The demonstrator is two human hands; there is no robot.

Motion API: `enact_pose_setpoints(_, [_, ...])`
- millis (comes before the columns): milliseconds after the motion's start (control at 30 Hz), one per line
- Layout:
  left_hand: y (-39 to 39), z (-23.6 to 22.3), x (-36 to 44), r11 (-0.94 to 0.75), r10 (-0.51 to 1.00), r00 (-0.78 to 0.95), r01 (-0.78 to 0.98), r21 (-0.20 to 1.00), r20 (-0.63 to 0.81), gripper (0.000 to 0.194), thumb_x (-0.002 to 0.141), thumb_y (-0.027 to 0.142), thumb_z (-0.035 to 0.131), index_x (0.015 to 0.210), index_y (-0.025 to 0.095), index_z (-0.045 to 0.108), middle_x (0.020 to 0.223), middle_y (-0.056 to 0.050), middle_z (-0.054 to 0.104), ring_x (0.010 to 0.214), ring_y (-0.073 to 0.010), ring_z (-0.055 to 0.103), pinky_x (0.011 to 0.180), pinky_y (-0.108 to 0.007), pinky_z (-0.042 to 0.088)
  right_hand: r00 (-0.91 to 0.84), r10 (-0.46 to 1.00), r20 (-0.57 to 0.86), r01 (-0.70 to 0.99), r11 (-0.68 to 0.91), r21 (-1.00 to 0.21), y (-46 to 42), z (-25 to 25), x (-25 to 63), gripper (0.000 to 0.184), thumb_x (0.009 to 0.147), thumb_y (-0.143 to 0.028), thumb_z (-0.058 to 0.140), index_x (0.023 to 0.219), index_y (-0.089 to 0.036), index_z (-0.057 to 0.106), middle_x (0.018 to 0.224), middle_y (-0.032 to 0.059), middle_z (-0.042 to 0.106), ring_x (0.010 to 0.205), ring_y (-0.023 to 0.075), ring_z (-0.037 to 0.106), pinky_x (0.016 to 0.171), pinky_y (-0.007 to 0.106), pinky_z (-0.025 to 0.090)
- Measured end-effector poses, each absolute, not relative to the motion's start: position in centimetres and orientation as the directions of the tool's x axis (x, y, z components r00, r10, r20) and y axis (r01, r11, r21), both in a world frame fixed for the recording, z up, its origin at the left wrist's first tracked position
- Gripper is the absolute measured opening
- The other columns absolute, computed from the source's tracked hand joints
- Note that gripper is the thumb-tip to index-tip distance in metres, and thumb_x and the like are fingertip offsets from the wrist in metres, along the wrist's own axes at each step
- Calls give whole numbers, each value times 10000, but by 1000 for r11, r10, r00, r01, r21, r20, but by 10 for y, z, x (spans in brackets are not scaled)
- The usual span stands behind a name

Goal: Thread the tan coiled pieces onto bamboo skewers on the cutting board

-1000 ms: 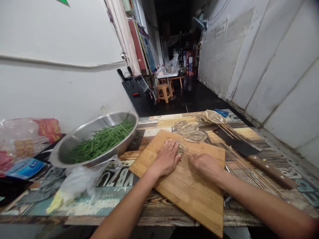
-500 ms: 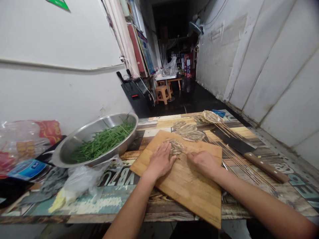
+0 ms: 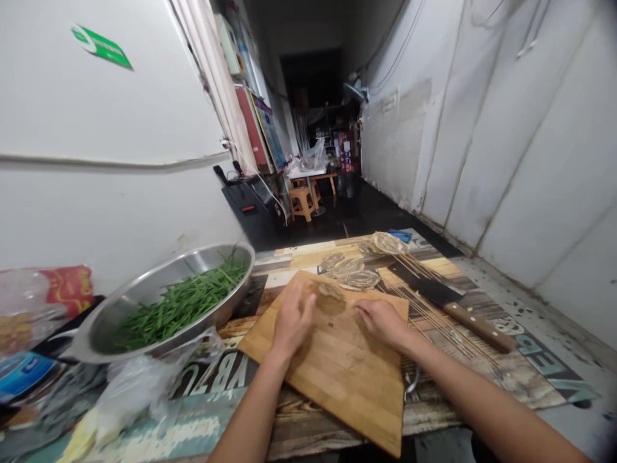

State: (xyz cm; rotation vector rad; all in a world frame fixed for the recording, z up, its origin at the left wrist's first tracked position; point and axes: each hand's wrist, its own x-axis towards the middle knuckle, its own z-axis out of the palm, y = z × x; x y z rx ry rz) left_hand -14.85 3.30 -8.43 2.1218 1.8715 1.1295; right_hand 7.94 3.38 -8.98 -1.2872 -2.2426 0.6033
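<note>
My left hand (image 3: 293,318) lies on the wooden cutting board (image 3: 337,373), fingers stretched out against the left edge of a flat, brownish piece of food (image 3: 330,294). My right hand (image 3: 380,319) rests on the board just right of that piece. Its fingers are pinched together and point toward the piece. Whatever they hold is too thin and blurred to make out. Both forearms reach in from the bottom of the view.
Behind the board lie several similar flat pieces (image 3: 349,273), some on bamboo skewers (image 3: 424,302). A cleaver with a wooden handle (image 3: 475,326) lies to the right. A steel bowl (image 3: 212,257) of green stems (image 3: 168,312) and plastic bags (image 3: 135,386) sit at the left.
The view has tilted up and shifted, so the table sits lower in the picture. My left hand has turned more onto its side beside the piece. My right hand stays close to the piece.
</note>
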Motion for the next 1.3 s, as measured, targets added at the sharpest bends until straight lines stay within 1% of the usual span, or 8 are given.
enact_pose_setpoints(100, [42,-83,-153,-156,868,-309,573,804,389,547,871,482,400,1315,163,425,1328,-142,494,1190,-216,506,995,-387,424,-320,946,51,207,123,-971,38,-90,91,287,845,-367,417,881,-139,587,511,-67,421,358,67,320,372,199,256])
enact_pose_setpoints(233, [35,-74,-144,-150,866,-325,556,817,380,514,888,420,373,1320,146,417,1324,-149,495,1178,-216,516,981,-396,443,-437,893,-110,-66,-154,-986,37,-96,91,406,760,-506,529,929,-140,583,494,-108,376,308,34,202,319,181,139])
enact_pose_setpoints(367, [22,-60,-145,-261,692,-152,859,441,706,456,898,237,281,1326,201,431,1375,-64,454,1291,-166,386,1112,-394,289,-461,888,-5,149,72,-986,31,-99,80,298,813,-408,502,837,-139,628,502,-70,447,364,58,343,381,184,244])
enact_pose_setpoints(533, [28,-57,-159,-400,850,287,897,187,442,517,819,101,271,1280,165,496,1357,-60,478,1308,-142,358,1127,-352,261,-522,820,233,497,515,-698,24,-95,69,257,858,-206,437,707,-143,636,722,43,657,645,127,554,612,224,363])
enact_pose_setpoints(733, [17,-73,-143,-374,922,384,915,150,-50,648,892,458,299,1418,81,259,1491,-108,215,1391,-215,146,1141,-421,158,-474,865,166,702,484,-522,10,-88,64,210,864,-217,453,766,-163,631,783,57,677,733,153,603,667,229,377])
enact_pose_setpoints(1067, [22,-69,-147,-372,914,395,907,198,-92,687,882,566,227,1407,129,299,1483,-106,255,1381,-202,182,1134,-400,172,-446,885,131,868,464,-177,-26,-88,71,171,760,-50,470,833,-108,613,798,127,654,706,247,627,560,291,394])
enact_pose_setpoints(1200, [-15,-37,-111,-329,932,270,910,251,242,644,894,470,284,1441,148,173,1497,-128,207,1389,-258,132,1117,-547,117,-369,875,314,785,474,-399,-27,-102,79,191,825,-99,421,794,-127,608,768,99,653,705,203,608,618,273,416])
enact_pose_setpoints(1300, [-76,11,-78,-442,859,168,721,534,483,616,902,361,239,1461,242,7,1504,-39,224,1370,-233,228,1111,-477,279,-214,905,368,514,424,-746,-27,-107,87,259,888,-237,404,804,-157,636,784,60,664,729,167,595,677,257,430])
